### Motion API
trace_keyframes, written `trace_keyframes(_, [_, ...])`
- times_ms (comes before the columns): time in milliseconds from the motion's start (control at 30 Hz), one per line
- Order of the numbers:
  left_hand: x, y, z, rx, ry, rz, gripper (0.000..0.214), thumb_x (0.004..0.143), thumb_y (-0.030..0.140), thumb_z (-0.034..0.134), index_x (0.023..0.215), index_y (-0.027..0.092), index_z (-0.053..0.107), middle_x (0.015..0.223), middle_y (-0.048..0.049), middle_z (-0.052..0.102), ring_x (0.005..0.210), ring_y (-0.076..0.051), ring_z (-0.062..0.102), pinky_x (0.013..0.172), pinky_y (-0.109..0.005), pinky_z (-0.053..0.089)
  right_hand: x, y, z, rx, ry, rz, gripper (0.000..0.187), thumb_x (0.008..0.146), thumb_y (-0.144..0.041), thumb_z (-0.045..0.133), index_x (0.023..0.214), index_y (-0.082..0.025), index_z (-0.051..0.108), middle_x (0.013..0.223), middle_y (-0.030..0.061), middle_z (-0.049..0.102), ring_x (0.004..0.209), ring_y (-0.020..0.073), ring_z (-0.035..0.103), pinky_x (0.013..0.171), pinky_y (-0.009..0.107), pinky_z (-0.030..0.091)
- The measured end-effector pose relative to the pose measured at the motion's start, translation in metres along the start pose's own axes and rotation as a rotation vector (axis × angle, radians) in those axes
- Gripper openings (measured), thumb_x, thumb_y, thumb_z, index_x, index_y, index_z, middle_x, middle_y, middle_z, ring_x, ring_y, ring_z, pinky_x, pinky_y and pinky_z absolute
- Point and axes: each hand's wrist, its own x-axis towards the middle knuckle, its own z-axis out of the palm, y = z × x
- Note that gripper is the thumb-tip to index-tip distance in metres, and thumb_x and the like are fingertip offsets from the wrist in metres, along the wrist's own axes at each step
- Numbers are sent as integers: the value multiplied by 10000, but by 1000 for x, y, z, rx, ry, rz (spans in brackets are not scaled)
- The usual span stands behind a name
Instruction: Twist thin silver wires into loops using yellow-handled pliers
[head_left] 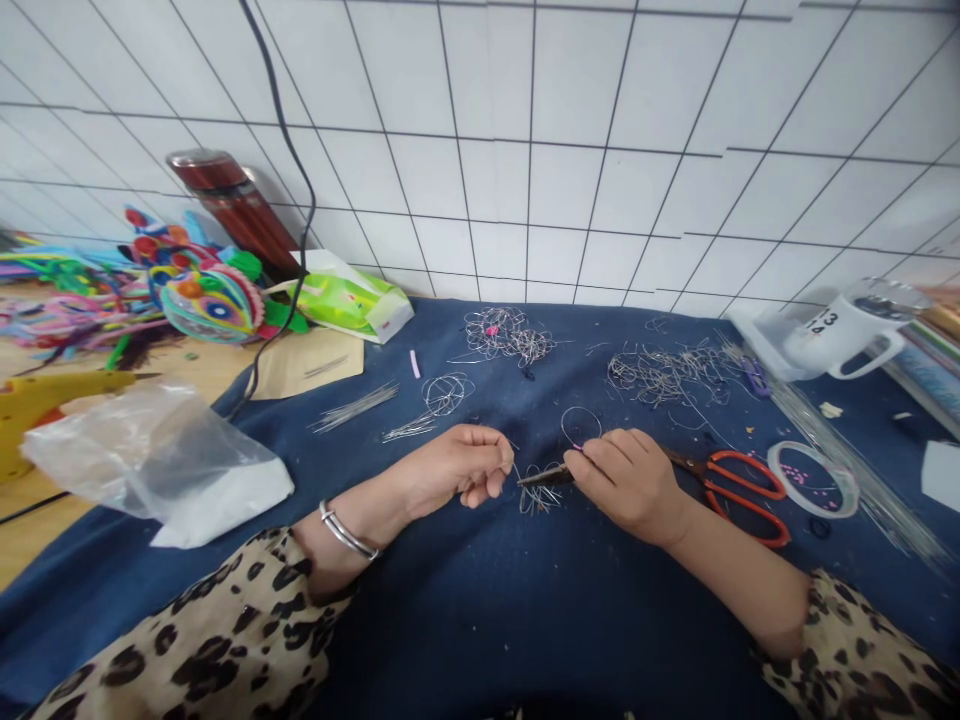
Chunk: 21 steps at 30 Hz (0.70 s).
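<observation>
My left hand (472, 462) is closed in a pinch on a thin wire (515, 460). In my right hand (630, 485) is a pair of long-nose pliers (553, 476), its dark jaws pointing left at the wire's lower end. I cannot tell whether the jaws grip it. A wire ring (581, 408) with a small purple-pink part stands up beside my right thumb; what holds it is hidden. Beneath the plier tips lies a small heap of bent wire pieces (540, 500). Left of it are a coiled wire bundle (450, 392) and some short straight wires (409, 427).
Tangled wire heaps (506, 335) lie near the tiled wall. To the right are red-handled scissors (746, 475), a round dish (846, 508) of pink beads, long wires (862, 470) and a white mug (844, 340). A plastic bag (157, 450) and colourful craft pieces (210, 300) sit left.
</observation>
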Motion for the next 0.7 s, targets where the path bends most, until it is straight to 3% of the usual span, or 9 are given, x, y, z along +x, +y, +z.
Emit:
trace_keyframes(367, [1, -2, -2, -21, -20, 4, 108, 774, 238, 551, 758, 132, 564, 633, -48, 668, 485, -120, 628, 373, -140, 375, 0, 2, -1, -34, 14, -18, 156, 791, -192, 575, 947, -190, 579, 744, 0, 569, 684, 121, 444, 618, 299, 296])
trace_keyframes(700, [2, -2, -2, -87, -14, 10, 165, 785, 291, 578, 776, 127, 566, 670, -57, 682, 496, -116, 635, 365, -130, 382, 1, 1, -4, -99, 33, -60, 163, 791, -205, 580, 953, -189, 585, 751, 7, 574, 689, 123, 450, 603, 297, 283])
